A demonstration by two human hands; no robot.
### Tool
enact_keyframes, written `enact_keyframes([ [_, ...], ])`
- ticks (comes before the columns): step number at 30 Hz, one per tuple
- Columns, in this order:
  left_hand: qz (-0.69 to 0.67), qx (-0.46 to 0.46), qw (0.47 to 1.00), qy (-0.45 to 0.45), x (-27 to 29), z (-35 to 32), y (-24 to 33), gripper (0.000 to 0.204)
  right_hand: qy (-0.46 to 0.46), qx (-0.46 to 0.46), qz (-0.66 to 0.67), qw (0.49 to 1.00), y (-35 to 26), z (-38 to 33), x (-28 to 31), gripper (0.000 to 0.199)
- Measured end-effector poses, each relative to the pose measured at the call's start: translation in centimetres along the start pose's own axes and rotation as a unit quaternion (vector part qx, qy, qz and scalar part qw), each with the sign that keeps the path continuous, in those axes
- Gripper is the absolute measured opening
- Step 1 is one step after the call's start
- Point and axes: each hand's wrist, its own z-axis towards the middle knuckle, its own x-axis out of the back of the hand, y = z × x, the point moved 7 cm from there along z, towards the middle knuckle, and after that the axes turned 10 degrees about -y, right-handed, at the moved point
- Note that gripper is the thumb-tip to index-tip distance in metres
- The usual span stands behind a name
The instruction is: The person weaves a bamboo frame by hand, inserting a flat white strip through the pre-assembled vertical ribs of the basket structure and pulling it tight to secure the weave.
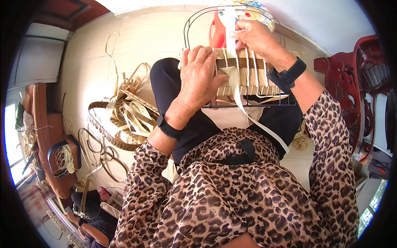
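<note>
Left hand (pixel 197 78), fingers curled, steadies woven panel (pixel 260 77); right hand (pixel 257 39), farther out, pinches pale strip (pixel 236 89). Strip passes between them, long axis running away from body, across brown band (pixel 242 63).

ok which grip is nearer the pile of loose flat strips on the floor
Left. The left grip is at the wire-framed weaving, right of the pile; the right grip is farther right, at the pale strip.
</note>
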Motion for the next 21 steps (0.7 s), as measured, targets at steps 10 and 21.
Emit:
enact_keyframes([
  [10, -0.198, 0.082, 0.977, -0.001, 1.7, 2.8, -3.0, 0.029, -0.012, -0.005, -0.040, 0.999, -0.6, -0.2, 0.0, 0.013],
  [21, -0.438, 0.066, 0.885, -0.145, 1.3, 9.1, -4.6, 0.020, -0.009, 0.001, -0.062, 0.998, -2.2, -1.0, 0.0, 0.014],
])
